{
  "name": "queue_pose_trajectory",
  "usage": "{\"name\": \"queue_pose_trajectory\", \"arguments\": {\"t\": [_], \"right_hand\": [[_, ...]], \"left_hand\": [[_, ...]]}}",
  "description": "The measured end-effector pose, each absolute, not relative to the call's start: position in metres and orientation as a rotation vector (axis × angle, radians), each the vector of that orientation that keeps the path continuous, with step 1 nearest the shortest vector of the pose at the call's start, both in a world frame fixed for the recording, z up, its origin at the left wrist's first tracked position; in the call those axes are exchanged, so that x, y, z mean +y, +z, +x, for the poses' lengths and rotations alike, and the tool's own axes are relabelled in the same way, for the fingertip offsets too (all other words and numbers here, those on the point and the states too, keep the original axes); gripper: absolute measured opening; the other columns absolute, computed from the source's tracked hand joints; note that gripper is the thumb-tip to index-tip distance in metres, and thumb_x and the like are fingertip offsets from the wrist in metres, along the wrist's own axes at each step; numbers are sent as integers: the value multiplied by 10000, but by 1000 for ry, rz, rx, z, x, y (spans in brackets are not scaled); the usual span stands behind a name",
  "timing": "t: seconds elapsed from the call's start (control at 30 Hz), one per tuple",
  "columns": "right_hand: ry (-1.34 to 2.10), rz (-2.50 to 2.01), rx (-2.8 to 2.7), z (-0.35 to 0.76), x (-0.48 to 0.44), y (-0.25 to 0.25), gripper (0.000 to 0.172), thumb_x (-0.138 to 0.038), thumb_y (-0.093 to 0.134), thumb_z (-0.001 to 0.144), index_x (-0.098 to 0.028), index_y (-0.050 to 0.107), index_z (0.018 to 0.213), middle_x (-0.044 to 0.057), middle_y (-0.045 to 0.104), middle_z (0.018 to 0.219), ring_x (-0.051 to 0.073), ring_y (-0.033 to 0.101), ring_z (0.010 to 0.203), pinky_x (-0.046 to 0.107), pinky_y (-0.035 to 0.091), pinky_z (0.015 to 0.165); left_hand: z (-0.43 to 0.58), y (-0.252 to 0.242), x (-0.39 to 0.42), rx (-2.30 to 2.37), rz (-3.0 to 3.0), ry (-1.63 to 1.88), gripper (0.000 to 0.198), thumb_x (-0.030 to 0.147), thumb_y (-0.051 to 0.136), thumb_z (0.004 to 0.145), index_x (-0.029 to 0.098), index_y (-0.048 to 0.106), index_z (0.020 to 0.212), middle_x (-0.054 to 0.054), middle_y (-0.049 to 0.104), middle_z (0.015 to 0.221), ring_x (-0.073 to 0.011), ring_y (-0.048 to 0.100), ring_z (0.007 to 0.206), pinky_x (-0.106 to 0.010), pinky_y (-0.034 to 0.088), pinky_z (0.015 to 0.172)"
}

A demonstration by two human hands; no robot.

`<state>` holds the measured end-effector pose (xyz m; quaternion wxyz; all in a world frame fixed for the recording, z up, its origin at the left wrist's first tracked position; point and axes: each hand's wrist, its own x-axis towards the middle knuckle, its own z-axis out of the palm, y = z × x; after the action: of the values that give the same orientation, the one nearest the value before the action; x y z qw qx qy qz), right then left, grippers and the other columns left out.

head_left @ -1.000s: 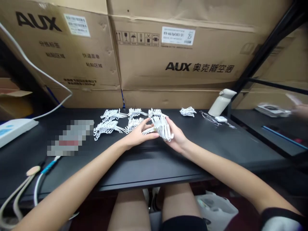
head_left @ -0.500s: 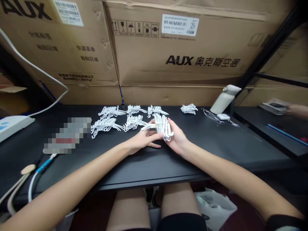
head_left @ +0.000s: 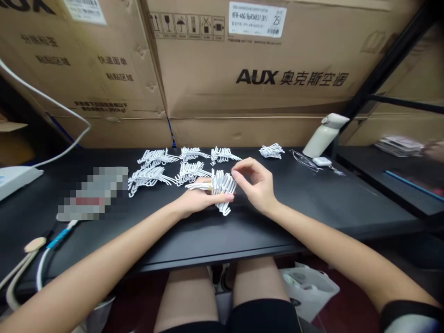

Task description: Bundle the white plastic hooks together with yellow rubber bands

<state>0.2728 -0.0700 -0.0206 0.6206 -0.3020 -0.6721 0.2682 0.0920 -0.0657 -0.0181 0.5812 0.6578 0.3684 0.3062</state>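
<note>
A bundle of white hooks (head_left: pixel 224 185) is gripped in my left hand (head_left: pixel 199 198), its thumb laid across the front and the bent ends pointing down to the right. Straight shafts stick out to the left behind the thumb. My right hand (head_left: pixel 256 182) is at the bundle's upper right edge, thumb and forefinger pinched together on the end of a hook. Beyond my hands lie several piles of the same hooks, the nearest being one pile (head_left: pixel 190 172) just behind my left hand and another pile (head_left: pixel 147 178) to its left. A smaller pile (head_left: pixel 272 151) lies apart at the right.
A pale bottle (head_left: pixel 321 136), glasses (head_left: pixel 305 161) and a white earphone case (head_left: pixel 322 161) stand at the back right of the black table (head_left: pixel 312 199). A blurred-out flat object (head_left: pixel 93 192) with a cable lies left. Large cartons (head_left: pixel 208 92) wall off the back.
My right hand has come off the bundle's right side and now pinches at its upper edge. The bundle in my left hand has shifted slightly left and towards me.
</note>
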Motion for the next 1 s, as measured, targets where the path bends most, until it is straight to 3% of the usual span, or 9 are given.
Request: {"name": "queue_pose_trajectory", "arguments": {"t": [0.13,0.3,0.43,0.67,0.8,1.0], "right_hand": [[437,-573,-1879,281,-74,-10,41,-206,637,827,-193,642,789,30,630,754,143,578,669,296,505,619],[458,-590,-2097,290,-69,0,59,-213,649,830,-177,691,849,49,651,799,152,609,728,295,503,659],[577,-707,-2096,291,-67,-3,66,-237,664,828,-172,676,824,38,648,797,142,602,720,267,487,630],[547,-778,-2129,287,-72,-7,96,-232,575,890,-173,586,814,35,583,821,144,553,749,268,452,642],[560,-729,-2114,285,-74,-8,91,-236,519,917,-184,534,845,54,561,893,150,532,773,283,460,660],[833,-758,-1971,281,-79,-8,152,-326,518,927,-193,498,856,20,561,803,121,537,682,256,464,595]], "left_hand": [[91,-18,-64,863,1413,765,374,414,781,676,157,694,933,-62,718,874,-226,672,839,-335,536,714],[87,-18,-61,839,1354,749,402,333,809,645,163,682,987,-68,700,1000,-221,642,942,-343,520,796],[90,-13,-64,863,1484,753,369,301,815,611,164,662,918,-38,691,939,-209,636,898,-375,495,854],[93,-16,-65,870,1418,800,363,252,842,580,166,636,865,15,656,830,-153,618,794,-323,497,796],[92,-15,-64,857,1270,790,344,252,831,619,158,650,895,-13,677,863,-157,633,809,-323,514,780],[82,-11,-54,877,1164,753,328,239,827,635,154,714,931,-60,720,952,-184,651,873,-333,511,809]]}}
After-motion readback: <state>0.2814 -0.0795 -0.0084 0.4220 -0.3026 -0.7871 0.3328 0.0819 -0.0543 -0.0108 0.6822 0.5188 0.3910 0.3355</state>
